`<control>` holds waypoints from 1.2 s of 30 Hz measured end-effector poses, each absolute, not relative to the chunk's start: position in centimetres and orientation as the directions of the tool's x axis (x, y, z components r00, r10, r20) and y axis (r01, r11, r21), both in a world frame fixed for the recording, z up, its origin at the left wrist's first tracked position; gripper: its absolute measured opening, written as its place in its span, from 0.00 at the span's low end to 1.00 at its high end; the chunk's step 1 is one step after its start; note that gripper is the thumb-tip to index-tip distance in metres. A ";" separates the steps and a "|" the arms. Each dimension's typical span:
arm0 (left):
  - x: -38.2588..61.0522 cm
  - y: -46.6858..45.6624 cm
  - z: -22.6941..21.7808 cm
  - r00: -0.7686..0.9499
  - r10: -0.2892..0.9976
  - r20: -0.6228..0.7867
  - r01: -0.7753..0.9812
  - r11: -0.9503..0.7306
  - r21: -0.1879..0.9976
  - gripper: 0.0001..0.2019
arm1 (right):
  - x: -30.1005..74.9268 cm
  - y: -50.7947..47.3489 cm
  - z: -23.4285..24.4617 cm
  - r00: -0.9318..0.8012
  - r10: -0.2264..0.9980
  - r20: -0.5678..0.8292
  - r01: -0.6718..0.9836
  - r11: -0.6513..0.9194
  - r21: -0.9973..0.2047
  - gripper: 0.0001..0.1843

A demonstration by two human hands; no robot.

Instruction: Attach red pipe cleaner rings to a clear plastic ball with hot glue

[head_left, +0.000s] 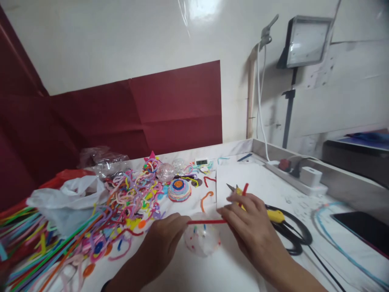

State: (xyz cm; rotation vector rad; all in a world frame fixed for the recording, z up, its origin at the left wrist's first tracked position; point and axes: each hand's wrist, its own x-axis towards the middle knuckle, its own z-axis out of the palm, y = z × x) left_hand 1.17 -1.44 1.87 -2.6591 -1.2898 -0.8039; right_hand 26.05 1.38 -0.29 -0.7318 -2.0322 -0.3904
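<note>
The red pipe cleaner (206,222) looks fuzzy and matt, like the heaped pipe cleaners (133,194). The clear dome (202,240) is glossy plastic. The pliers (275,215) have dull metal tips and yellow plastic grips. The bench (231,267) is smooth white, and the wall sheet (170,105) is creased, matt red paper.

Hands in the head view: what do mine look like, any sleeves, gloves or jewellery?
The left hand and right hand are bare: no gloves, no rings that show. Both forearms are uncovered, no sleeves in view. A dark edge at the left forearm, by the picture's bottom, may be a band or cuff; too little shows to tell.
</note>
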 end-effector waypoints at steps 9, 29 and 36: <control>-2.3 0.6 -0.3 0.435 0.620 0.653 0.817 -0.576 0.002 0.20 | 27.8 1.9 -0.4 -0.483 0.750 0.452 0.605 0.659 -0.447 0.18; -1.9 1.0 -0.2 0.026 0.980 0.197 0.446 -0.188 0.875 0.12 | 26.9 1.6 0.2 -0.394 0.912 0.114 0.071 0.155 -0.985 0.27; -1.0 0.1 -0.3 0.009 0.995 -0.101 0.250 0.095 0.964 0.17 | 26.7 1.5 0.0 -0.317 0.941 0.115 0.019 0.127 -0.992 0.26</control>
